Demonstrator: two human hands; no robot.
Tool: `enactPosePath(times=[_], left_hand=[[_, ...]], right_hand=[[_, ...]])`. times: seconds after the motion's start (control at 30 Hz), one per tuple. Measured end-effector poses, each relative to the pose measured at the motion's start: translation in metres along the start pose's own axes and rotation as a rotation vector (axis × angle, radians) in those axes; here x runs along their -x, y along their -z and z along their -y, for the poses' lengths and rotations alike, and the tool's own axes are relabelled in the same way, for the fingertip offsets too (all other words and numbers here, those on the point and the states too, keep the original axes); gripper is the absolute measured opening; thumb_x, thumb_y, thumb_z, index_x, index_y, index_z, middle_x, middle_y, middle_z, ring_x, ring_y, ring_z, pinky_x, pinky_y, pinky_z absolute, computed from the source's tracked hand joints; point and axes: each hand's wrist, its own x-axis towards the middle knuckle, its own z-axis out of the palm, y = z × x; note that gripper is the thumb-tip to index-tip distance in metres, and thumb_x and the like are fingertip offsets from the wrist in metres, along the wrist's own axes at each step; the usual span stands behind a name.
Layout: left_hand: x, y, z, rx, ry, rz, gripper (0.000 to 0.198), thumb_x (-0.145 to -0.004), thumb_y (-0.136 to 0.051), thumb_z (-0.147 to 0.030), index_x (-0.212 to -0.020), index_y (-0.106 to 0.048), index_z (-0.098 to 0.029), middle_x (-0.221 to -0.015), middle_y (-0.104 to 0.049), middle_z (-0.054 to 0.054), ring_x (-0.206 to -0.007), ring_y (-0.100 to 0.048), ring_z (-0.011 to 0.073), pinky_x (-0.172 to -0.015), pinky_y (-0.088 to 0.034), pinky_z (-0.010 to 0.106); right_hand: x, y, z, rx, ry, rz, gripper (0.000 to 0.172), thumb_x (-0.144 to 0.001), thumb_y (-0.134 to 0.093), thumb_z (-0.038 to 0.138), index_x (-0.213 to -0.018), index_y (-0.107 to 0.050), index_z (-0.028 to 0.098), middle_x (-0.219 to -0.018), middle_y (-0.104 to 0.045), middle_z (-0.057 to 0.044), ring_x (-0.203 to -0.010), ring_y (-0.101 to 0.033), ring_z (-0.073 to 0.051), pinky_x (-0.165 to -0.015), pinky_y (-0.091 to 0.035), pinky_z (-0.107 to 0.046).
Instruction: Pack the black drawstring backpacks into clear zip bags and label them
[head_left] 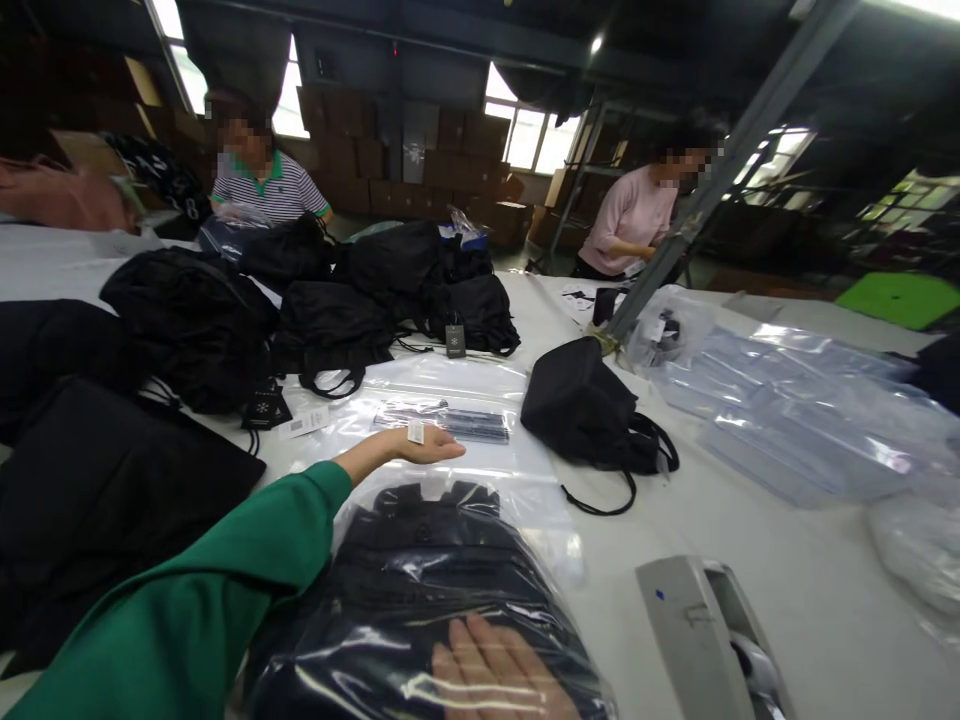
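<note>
Tabletop [840, 590] bears a glossily wrapped black bag [427, 555]; left hand [431, 446], right hand [495, 672] uncurled, empty.

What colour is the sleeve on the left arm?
Green; the left sleeve shows best in the head view, the only one.

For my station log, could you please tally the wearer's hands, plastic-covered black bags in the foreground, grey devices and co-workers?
Hands: 2 (left hand, right hand)
Plastic-covered black bag: 1
Grey device: 1
Co-workers: 2 (striped shirt, pink top)
Total: 6
</note>
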Motion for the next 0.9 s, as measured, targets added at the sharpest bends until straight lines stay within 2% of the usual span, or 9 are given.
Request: enactPosePath(times=[0.1,0.23,0.3,0.37,0.47,0.57,0.7,0.8,0.9], left_hand=[[0.005,-0.006,-0.015,0.019,-0.038,0.065,0.053,-0.090,-0.042,-0.060,-0.102,-0.069,-0.017,-0.102,-0.071,0.008,-0.092,-0.063,0.0244,-0.081,-0.045,0.032],[0.031,-0.009,-0.039,0.020,-0.085,0.160,0.055,-0.086,-0.053,-0.060,-0.121,-0.063,-0.019,-0.118,-0.068,0.007,-0.107,-0.061,0.0253,-0.091,-0.044,0.032],[0.049,-0.015,-0.059,0.007,-0.105,0.189,0.063,-0.082,-0.059,-0.060,-0.131,-0.057,-0.021,-0.133,-0.060,0.009,-0.121,-0.054,0.0297,-0.101,-0.040,0.037],[0.073,-0.025,-0.082,-0.034,-0.114,0.181,0.070,-0.081,-0.059,-0.063,-0.138,-0.050,-0.023,-0.147,-0.046,0.012,-0.134,-0.040,0.0374,-0.110,-0.029,0.050],[0.124,-0.038,-0.116,-0.161,-0.130,0.126,0.076,-0.084,-0.049,-0.069,-0.147,-0.036,-0.028,-0.156,-0.029,0.014,-0.142,-0.023,0.0438,-0.110,-0.017,0.065],[0.186,-0.047,-0.133,-0.299,-0.183,-0.027,0.084,-0.082,-0.048,-0.072,-0.152,-0.020,-0.034,-0.159,-0.025,0.010,-0.144,-0.021,0.0385,-0.114,-0.016,0.061],[0.247,-0.075,-0.119,-0.546,-0.149,-0.298,0.091,-0.076,-0.057,-0.071,-0.152,-0.018,-0.039,-0.159,-0.026,0.006,-0.144,-0.022,0.0367,-0.116,-0.012,0.058],[0.267,-0.118,-0.098,-0.717,-0.153,-0.432,0.072,-0.084,-0.063,-0.044,-0.148,-0.030,-0.042,-0.156,-0.032,0.005,-0.143,-0.024,0.0367,-0.116,-0.006,0.061],[0.289,-0.159,-0.086,-0.695,-0.167,-0.571,0.060,-0.084,-0.063,-0.027,-0.140,-0.045,-0.041,-0.156,-0.032,0.005,-0.143,-0.023,0.0374,-0.116,-0.006,0.063]], right_hand=[[-0.014,0.005,-0.001,0.046,0.049,-0.027,0.026,-0.093,-0.049,0.014,-0.108,-0.069,0.020,-0.106,-0.075,-0.005,-0.098,-0.071,-0.020,-0.089,-0.057,-0.030],[-0.021,-0.009,0.008,0.034,-0.105,-0.147,0.030,-0.093,-0.044,0.010,-0.104,-0.070,0.019,-0.102,-0.075,-0.008,-0.100,-0.069,-0.022,-0.095,-0.053,-0.038],[-0.024,-0.019,0.013,0.013,-0.158,-0.132,0.032,-0.094,-0.040,0.011,-0.105,-0.069,0.019,-0.105,-0.074,-0.008,-0.104,-0.067,-0.023,-0.101,-0.048,-0.041],[-0.028,-0.025,0.015,0.010,-0.182,-0.106,0.033,-0.095,-0.039,0.012,-0.105,-0.070,0.020,-0.103,-0.075,-0.007,-0.103,-0.067,-0.022,-0.109,-0.039,-0.043],[-0.034,-0.017,0.014,0.051,-0.191,-0.098,0.032,-0.097,-0.038,0.018,-0.107,-0.068,0.021,-0.097,-0.075,-0.004,-0.100,-0.066,-0.022,-0.118,-0.021,-0.047],[-0.026,0.012,0.008,0.107,-0.163,-0.039,0.029,-0.097,-0.045,0.028,-0.116,-0.065,0.021,-0.111,-0.072,-0.007,-0.112,-0.061,-0.026,-0.119,-0.012,-0.056],[0.032,0.048,0.003,0.206,-0.116,0.107,0.035,-0.091,-0.056,0.034,-0.124,-0.061,0.023,-0.126,-0.064,-0.013,-0.123,-0.055,-0.031,-0.114,-0.025,-0.057],[0.101,0.046,0.012,0.284,-0.197,0.134,0.036,-0.094,-0.046,0.034,-0.126,-0.061,0.024,-0.123,-0.066,-0.012,-0.116,-0.060,-0.030,-0.105,-0.041,-0.049],[0.161,0.049,0.035,0.129,-0.157,0.214,0.035,-0.098,-0.039,0.033,-0.118,-0.065,0.021,-0.114,-0.071,-0.010,-0.104,-0.067,-0.025,-0.087,-0.056,-0.034]])
